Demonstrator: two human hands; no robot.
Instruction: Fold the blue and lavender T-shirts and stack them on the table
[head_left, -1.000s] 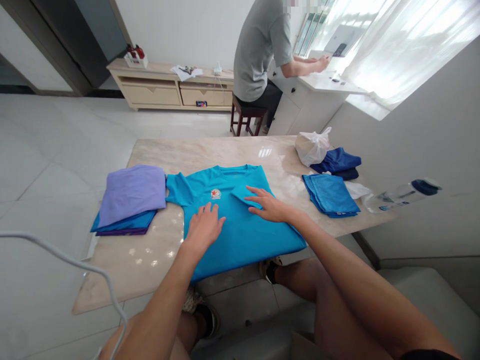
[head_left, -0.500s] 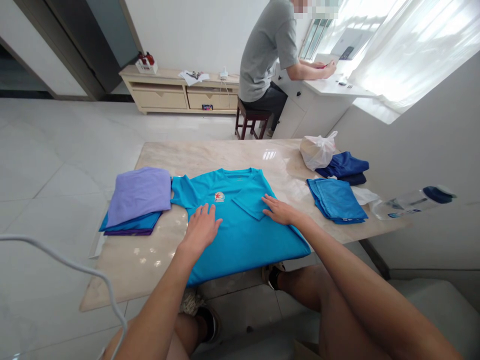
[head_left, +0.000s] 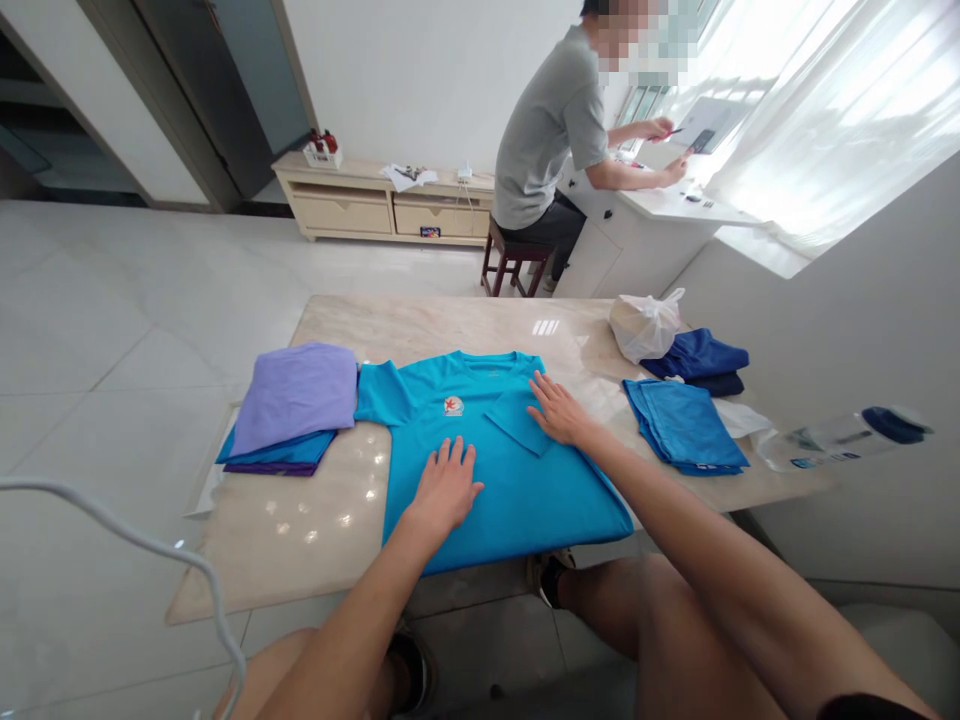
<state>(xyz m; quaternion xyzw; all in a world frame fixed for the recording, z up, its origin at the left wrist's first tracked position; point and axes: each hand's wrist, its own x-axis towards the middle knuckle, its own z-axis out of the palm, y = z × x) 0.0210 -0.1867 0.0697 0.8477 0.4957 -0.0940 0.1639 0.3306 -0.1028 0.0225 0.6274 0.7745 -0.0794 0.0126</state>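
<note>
A turquoise T-shirt [head_left: 502, 500] lies spread on the marble-look table [head_left: 315, 540], its collar toward the far side. The sleeve on the right is folded inward over the chest; the one on the left sticks out sideways. My left hand [head_left: 448, 485] rests flat on the shirt's middle, below the small chest badge, fingers spread. At the shirt's right edge, beside the folded sleeve, my right hand [head_left: 559, 408] lies with its fingers stretched out. Neither hand grips anything. The shirt's lower end reaches the near table edge.
Folded lavender and blue clothes [head_left: 300, 395] are stacked on the left. To the right are a folded blue garment [head_left: 684, 425], a white plastic bag [head_left: 646, 325], dark blue clothes [head_left: 701, 355] and a clear bottle [head_left: 840, 440]. A person [head_left: 555, 130] sits at a white desk beyond.
My left hand has slid right and a little nearer across the shirt. My right hand stays by the folded sleeve. The view has shifted slightly, and the seated person has raised a hand.
</note>
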